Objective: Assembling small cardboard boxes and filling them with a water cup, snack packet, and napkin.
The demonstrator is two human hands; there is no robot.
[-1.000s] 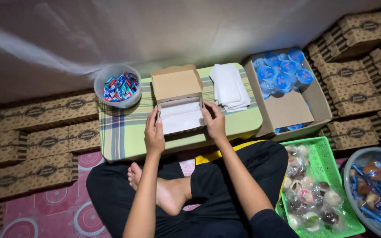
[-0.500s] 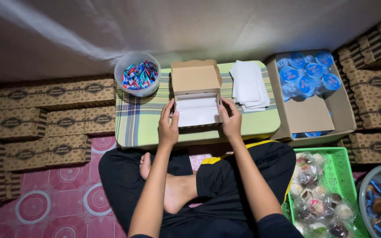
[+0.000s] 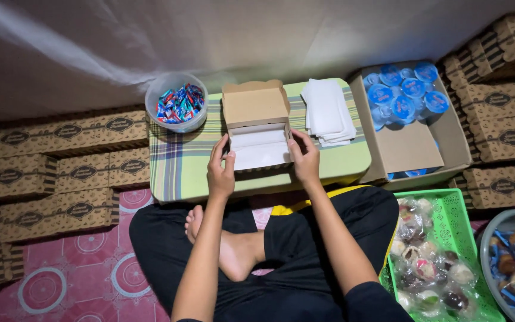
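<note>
Two hands: both grip one open cardboard box [image 3: 257, 128], lid raised, white paper liner inside.
Left hand [image 3: 220, 173]: fingers closed on the box's left wall.
Right hand [image 3: 305, 162]: fingers closed on its right wall.
Box position: between the hands, on the plaid-covered worktop [image 3: 180, 164].
Beyond left hand: clear bowl of wrapped candies [image 3: 176, 106].
Beyond right hand: stack of white paper sheets [image 3: 327, 112].

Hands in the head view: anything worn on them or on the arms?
Both are bare: the left hand and right hand show no gloves, rings or watch. The forearms are uncovered; a dark sleeve shows only at the upper right arm.
</note>
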